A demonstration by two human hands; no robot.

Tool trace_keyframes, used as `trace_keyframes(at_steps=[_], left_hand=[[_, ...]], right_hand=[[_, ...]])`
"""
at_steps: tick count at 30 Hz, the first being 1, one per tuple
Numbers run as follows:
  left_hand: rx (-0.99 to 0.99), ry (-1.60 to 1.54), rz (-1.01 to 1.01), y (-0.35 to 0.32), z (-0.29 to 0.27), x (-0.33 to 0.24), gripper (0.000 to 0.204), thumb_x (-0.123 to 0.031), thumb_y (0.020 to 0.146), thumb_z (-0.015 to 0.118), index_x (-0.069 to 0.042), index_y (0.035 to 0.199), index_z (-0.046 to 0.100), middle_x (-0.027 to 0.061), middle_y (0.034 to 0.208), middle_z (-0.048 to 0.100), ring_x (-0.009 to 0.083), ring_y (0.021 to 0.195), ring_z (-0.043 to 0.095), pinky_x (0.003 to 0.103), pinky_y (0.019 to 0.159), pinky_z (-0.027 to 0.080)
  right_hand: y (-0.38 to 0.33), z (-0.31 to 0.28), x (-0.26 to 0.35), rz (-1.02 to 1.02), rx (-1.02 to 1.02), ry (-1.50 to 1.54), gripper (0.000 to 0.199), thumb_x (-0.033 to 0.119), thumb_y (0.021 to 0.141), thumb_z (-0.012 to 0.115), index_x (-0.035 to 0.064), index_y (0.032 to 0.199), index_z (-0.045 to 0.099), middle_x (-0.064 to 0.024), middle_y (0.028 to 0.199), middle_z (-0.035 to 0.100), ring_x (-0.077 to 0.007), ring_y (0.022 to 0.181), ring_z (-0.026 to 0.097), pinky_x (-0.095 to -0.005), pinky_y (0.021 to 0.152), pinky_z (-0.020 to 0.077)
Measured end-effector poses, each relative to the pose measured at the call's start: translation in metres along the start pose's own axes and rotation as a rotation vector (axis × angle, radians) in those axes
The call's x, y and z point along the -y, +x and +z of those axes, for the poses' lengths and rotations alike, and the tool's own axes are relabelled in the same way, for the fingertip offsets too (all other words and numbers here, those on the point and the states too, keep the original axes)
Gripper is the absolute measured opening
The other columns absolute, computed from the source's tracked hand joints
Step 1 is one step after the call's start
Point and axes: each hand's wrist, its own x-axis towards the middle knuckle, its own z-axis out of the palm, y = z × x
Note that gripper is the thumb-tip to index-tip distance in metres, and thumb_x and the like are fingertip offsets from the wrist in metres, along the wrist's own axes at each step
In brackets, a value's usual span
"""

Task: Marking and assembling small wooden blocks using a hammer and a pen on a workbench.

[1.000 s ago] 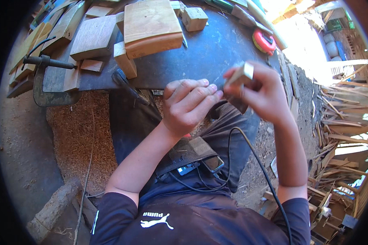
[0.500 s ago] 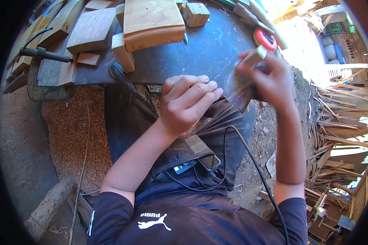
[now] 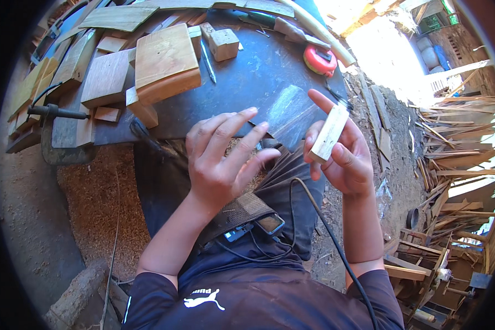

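Note:
A small pale wooden block is held in my right hand, between thumb and fingers, with the index finger stretched out past it. My left hand has its fingers spread and nothing in them, in front of the bench edge. Between the two hands a dark sheet with whitish dust lies at the bench's near edge; it looks like sandpaper, though its kind is not certain. The left fingertips are close to its left corner, and I cannot tell whether they touch.
On the dark bench stand a large wooden block and several smaller ones. A pencil and a red tape measure lie there too. A clamp grips the left edge. Wood offcuts are piled at right.
My right hand, blurred before, has turned and come down, showing the block plainly. My left fingers have spread apart from being close together. The view has shifted, so the bench things appear farther left.

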Motion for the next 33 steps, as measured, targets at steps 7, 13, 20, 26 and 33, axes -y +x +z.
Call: trace_keyframes(at_steps=[7, 13, 20, 26, 33], left_hand=[[0.064, -0.565, -0.131, 0.009, -0.024, -0.020, 0.051, -0.022, 0.068, 0.095, -0.005, 0.113, 0.078, 0.0092, 0.104, 0.072, 0.0210, 0.092, 0.069, 0.032, 0.079, 0.055], [0.113, -0.864, -0.157, 0.006, -0.032, -0.010, 0.029, -0.003, 0.072, 0.090, -0.006, 0.100, 0.081, 0.0050, 0.092, 0.071, 0.0156, 0.084, 0.067, 0.030, 0.073, 0.054], [-0.031, -0.413, -0.133, 0.015, -0.069, -0.002, 0.010, -0.006, 0.097, 0.072, 0.002, 0.101, 0.076, 0.0101, 0.096, 0.071, 0.0152, 0.082, 0.067, 0.026, 0.071, 0.054], [-0.257, -0.134, -0.292, 0.014, -0.093, 0.018, 0.011, -0.007, 0.100, 0.067, -0.001, 0.105, 0.075, 0.0099, 0.095, 0.074, 0.0183, 0.084, 0.070, 0.028, 0.078, 0.054], [-0.187, 0.111, -0.413, 0.012, -0.095, 0.050, 0.032, -0.016, 0.098, 0.075, -0.004, 0.127, 0.070, 0.0095, 0.108, 0.072, 0.0149, 0.096, 0.069, 0.027, 0.082, 0.056]], right_hand=[[0.009, 0.028, -0.002, 0.049, 0.052, -0.074, 0.102, 0.021, 0.088, 0.079, -0.0112, 0.161, 0.015, -0.0178, 0.108, 0.064, -0.0248, 0.095, 0.070, -0.0331, 0.082, 0.0580], [0.019, 0.024, -0.001, 0.096, 0.293, -0.111, 0.092, 0.019, 0.092, 0.078, -0.0081, 0.161, 0.023, -0.0119, 0.112, 0.065, -0.0183, 0.107, 0.064, -0.0311, 0.094, 0.0501], [0.076, 0.029, 0.003, -0.265, 0.066, -0.912, 0.077, 0.009, 0.088, 0.082, 0.0048, 0.155, 0.046, -0.0068, 0.096, 0.072, -0.0128, 0.092, 0.070, -0.0308, 0.083, 0.0581], [0.132, 0.044, -0.024, -0.431, 0.105, -1.229, 0.070, 0.013, 0.083, 0.083, 0.0012, 0.146, 0.054, -0.0160, 0.097, 0.073, -0.0286, 0.088, 0.073, -0.0386, 0.080, 0.0570], [0.138, 0.043, -0.041, -0.568, 0.179, -1.356, 0.080, 0.006, 0.083, 0.080, 0.0141, 0.156, 0.047, -0.0133, 0.090, 0.069, -0.0310, 0.086, 0.067, -0.0419, 0.083, 0.0529]])
